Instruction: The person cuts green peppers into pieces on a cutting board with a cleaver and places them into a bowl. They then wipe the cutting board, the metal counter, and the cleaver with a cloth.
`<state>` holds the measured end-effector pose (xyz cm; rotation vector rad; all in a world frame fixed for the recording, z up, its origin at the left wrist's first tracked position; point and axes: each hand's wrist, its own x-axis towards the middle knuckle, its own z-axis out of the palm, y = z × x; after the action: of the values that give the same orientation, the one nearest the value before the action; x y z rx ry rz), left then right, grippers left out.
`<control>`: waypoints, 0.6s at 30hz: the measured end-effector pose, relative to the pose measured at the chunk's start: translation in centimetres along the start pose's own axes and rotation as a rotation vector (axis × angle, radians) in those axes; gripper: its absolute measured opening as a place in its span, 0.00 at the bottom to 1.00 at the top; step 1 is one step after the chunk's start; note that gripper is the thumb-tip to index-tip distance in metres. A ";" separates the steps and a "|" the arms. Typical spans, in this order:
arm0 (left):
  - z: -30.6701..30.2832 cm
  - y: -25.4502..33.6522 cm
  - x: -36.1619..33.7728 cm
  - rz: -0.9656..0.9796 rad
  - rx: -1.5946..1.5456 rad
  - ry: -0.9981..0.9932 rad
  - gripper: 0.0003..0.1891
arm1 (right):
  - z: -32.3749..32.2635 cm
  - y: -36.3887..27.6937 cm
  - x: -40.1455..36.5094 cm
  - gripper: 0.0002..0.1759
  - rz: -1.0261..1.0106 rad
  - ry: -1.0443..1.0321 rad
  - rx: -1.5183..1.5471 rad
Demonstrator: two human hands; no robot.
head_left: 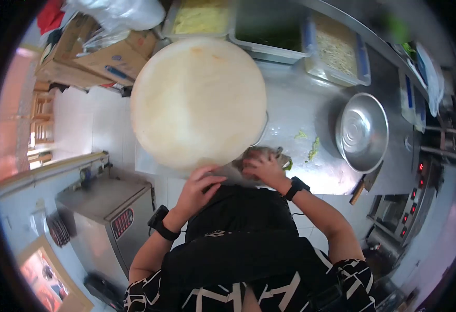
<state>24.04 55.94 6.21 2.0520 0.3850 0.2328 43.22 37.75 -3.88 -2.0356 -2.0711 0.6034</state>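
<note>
A large round pale cutting board (pixel 199 104) lies on the steel worktop in front of me. My left hand (pixel 201 188) is at its near edge, fingers stretched and apart; whether they touch the board is hard to tell. Just right of the board's near edge, my right hand (pixel 264 169) presses down with curled fingers on a crumpled grey-brown cloth (pixel 280 156), blurred in places. Green scraps (pixel 288 165) show beside the cloth. More chopped green bits (pixel 313 148) lie on the steel to the right.
A steel bowl (pixel 363 133) stands at the right, with a wooden-handled knife (pixel 365 183) beside it near the front edge. Along the back are tubs of yellow food (pixel 202 18), dark green contents (pixel 269 31) and pale shreds (pixel 337 52). A cardboard box (pixel 100 54) stands at left.
</note>
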 end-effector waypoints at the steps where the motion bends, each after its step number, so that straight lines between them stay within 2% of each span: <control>1: 0.5 0.0 0.6 -0.058 -0.140 -0.165 0.20 | -1.0 1.0 -0.6 0.19 0.096 0.044 -0.071; 2: 1.3 0.3 1.6 -0.017 -0.153 -0.201 0.20 | -2.1 2.0 -1.4 0.19 0.202 0.092 -0.148; 4: 3.4 1.2 3.6 0.085 0.031 -0.347 0.23 | -4.8 2.0 -3.4 0.18 0.310 0.113 -0.144; 5: 4.7 1.0 4.3 0.020 -0.037 -0.440 0.27 | -6.4 1.3 -4.7 0.18 0.341 0.191 0.014; 6: 6.4 0.5 5.0 0.056 -0.043 -0.467 0.27 | -7.9 0.5 -5.8 0.19 0.359 0.273 0.172; 7: 8.3 0.2 5.6 0.068 0.054 -0.419 0.30 | -9.2 0.0 -7.8 0.19 0.438 0.332 0.300; 9: 11.7 0.9 6.7 0.099 0.148 -0.372 0.33 | -6.5 0.9 -13.2 0.14 0.816 0.624 0.684; 10: 13.3 1.9 7.4 0.058 0.183 -0.382 0.35 | -3.5 2.6 -16.1 0.12 0.910 0.877 0.901; 11: 14.8 2.6 8.2 0.014 0.221 -0.389 0.38 | -4.6 2.8 -18.3 0.17 1.218 0.958 1.121; 12: 16.3 2.8 8.9 0.029 0.229 -0.386 0.38 | -4.9 3.8 -19.9 0.27 1.348 1.107 1.242; 14: 19.4 2.7 10.0 0.000 0.443 -0.315 0.40 | -4.6 7.0 -22.7 0.30 1.309 1.304 1.564; 15: 20.4 2.8 10.4 -0.005 0.480 -0.266 0.34 | -4.7 8.7 -23.6 0.33 1.215 1.322 1.606; 16: 21.4 2.1 10.8 -0.006 0.499 -0.269 0.34 | -4.9 10.2 -24.1 0.35 1.128 1.334 1.653; 17: 21.9 1.3 11.0 -0.001 0.489 -0.214 0.30 | -5.0 11.7 -24.6 0.28 1.041 1.368 1.767; 18: 22.2 0.9 11.3 0.012 0.485 -0.164 0.26 | -4.6 12.9 -24.8 0.28 1.028 1.384 1.805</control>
<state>41.84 41.61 -3.74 2.5281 0.3516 -0.0288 58.13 13.81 -1.09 -1.1542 0.5001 0.4662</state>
